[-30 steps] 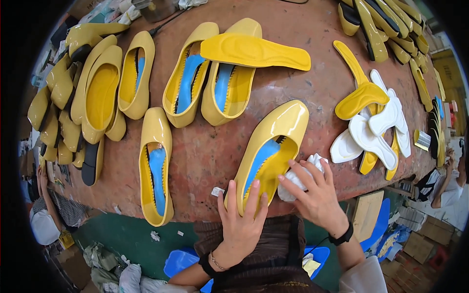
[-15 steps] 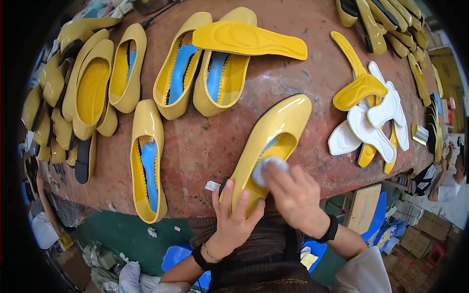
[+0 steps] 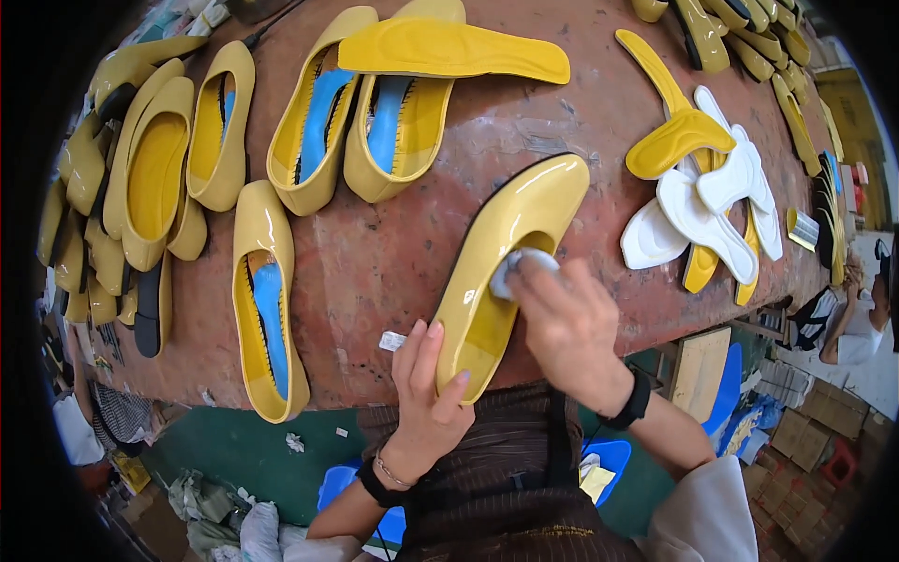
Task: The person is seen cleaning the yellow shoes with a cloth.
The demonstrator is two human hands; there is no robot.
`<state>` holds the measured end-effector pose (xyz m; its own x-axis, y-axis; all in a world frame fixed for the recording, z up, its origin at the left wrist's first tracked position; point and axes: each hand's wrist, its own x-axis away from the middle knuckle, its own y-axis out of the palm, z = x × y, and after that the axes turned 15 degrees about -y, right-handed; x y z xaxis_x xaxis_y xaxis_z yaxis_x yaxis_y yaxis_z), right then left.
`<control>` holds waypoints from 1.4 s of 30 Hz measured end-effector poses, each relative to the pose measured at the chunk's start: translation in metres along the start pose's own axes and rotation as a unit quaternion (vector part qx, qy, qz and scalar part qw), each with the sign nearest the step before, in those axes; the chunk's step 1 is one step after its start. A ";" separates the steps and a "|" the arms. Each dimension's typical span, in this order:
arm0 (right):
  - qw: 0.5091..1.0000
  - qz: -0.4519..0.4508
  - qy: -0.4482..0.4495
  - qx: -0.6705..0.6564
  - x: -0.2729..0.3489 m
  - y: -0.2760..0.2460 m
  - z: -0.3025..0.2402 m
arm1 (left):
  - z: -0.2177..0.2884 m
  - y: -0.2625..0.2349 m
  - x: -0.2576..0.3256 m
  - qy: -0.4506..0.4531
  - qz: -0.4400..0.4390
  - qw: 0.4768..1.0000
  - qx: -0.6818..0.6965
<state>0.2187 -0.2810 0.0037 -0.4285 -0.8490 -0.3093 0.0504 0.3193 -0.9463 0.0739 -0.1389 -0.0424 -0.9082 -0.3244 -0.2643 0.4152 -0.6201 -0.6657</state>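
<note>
Apron: dark brown with fine stripes [image 3: 487, 478], at the table's near edge.
Left hand: the left hand [image 3: 426, 412] clasps the heel end of the held shoe, fingers along its outer left side, thumb by the rim of the heel.
Right hand: the right hand [image 3: 573, 332], blurred, pinches a white wad [image 3: 515, 270] between thumb and fingers, inside the shoe's opening.
Held shoe: a glossy yellow shoe [image 3: 473, 276] at the near edge of the table [image 3: 375, 272], between the hands; toe pointing away and to the right, dark sole edge showing along its left side.
Tag: a small white tag [image 3: 391, 341], just beside the left hand.
Single shoe: to the left, another shoe [image 3: 262, 215] with a blue strip [image 3: 269, 309] inside.
Insoles: to the right, white insoles [image 3: 688, 211] overlap yellow ones [image 3: 679, 140].
Pair: beyond, two shoes side by side [image 3: 298, 194], blue inside; a padded yellow insole [image 3: 459, 51] lies across them.
Heaps: more shoes piled at the far left [image 3: 101, 248] and far right [image 3: 707, 42].
</note>
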 end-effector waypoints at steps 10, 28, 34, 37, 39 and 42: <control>0.997 -0.020 -0.070 -0.036 0.010 -0.001 -0.033 | 0.005 0.006 -0.005 -0.021 0.009 1.000 -0.005; 0.997 -0.037 -0.067 -0.032 -0.002 -0.003 -0.007 | 0.000 0.005 -0.002 -0.004 0.003 1.000 -0.011; 0.991 -0.066 -0.087 -0.071 0.014 -0.006 -0.025 | -0.001 0.007 0.000 0.009 0.010 1.000 -0.005; 0.997 -0.079 -0.020 -0.011 -0.006 -0.006 0.008 | -0.006 0.006 0.000 0.018 0.011 1.000 -0.007; 0.997 -0.072 -0.036 0.006 -0.002 -0.005 -0.007 | -0.005 0.005 0.003 0.020 0.018 1.000 -0.003; 0.992 -0.033 -0.090 -0.087 0.015 -0.004 -0.011 | -0.002 0.009 -0.001 0.014 0.018 1.000 0.000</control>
<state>0.2024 -0.2899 0.0037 -0.2579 -0.9264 -0.2745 -0.1354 0.3159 -0.9391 0.0787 -0.1431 -0.0494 -0.8937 -0.3270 -0.3071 0.4477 -0.6087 -0.6550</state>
